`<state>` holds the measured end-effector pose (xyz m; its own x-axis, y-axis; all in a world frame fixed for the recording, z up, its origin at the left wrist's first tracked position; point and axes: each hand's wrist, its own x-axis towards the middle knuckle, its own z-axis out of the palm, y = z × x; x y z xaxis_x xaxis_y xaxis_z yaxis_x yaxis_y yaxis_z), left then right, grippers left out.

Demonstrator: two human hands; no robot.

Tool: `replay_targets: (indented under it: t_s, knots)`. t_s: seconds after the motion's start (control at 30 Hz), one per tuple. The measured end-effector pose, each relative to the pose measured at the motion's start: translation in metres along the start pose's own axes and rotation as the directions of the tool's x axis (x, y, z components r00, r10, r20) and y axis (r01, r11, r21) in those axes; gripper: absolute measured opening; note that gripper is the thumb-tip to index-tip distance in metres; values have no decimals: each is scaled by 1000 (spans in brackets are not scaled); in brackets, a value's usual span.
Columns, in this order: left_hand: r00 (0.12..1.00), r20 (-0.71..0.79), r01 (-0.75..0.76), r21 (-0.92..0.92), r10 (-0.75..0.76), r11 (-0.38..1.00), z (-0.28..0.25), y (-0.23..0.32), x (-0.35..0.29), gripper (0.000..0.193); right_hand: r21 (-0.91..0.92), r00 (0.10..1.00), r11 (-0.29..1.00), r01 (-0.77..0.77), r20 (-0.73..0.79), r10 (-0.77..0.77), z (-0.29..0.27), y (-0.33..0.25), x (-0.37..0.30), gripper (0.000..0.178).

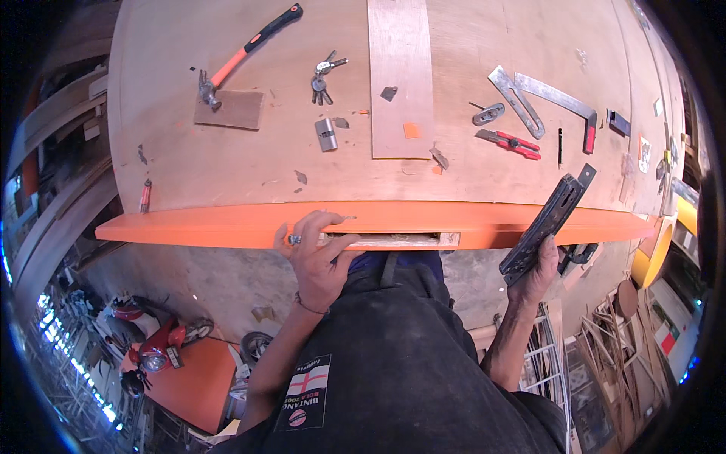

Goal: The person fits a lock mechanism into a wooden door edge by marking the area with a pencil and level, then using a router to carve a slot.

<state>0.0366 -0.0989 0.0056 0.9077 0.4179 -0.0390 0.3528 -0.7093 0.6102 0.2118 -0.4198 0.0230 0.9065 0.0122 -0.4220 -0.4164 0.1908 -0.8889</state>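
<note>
While the left grip (314, 265) rests at the slot (412, 240) in an orange board (197, 226), we see the right grip (535, 274) closed around a black case (546, 227).

The case is tilted, its upper end leaning right, over the right part of the board and apart from the slot; the left fingers bend part-curled over the board at the slot's left end, and we cannot tell whether they pinch anything. The board lies along the near edge of the worktop (246, 166), where we spot a hammer (240, 60) with its head over a wood scrap (238, 113), keys (323, 68) beyond a metal cylinder (326, 135), a pale wood strip (401, 53) near the middle and, to the right, a red knife (513, 144) near a square (556, 97).
</note>
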Motion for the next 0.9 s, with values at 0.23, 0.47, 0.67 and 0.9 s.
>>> replay_targets:
  t_s: [0.23, 0.47, 0.67, 0.9]
  knots:
    - [990, 120, -73, 34, 69, 997, -2, 21, 12, 17, -6, 999, 1000, 7, -35, -7, -5, 8, 2, 32]
    - [957, 242, -157, -22, 157, 987, 27, 59, 20, 25, 3, 1000, 1000, 9, -21, -9, 0, 6, 2, 32]
    - [948, 305, -129, 93, 95, 987, 36, 73, 27, 25, 10, 997, 1000, -26, -73, 27, 1, 6, 1, 35]
    - [929, 350, -222, 277, 117, 935, 5, 38, 25, 10, 93, 998, 995, -20, 62, 14, -8, 4, 3, 40]
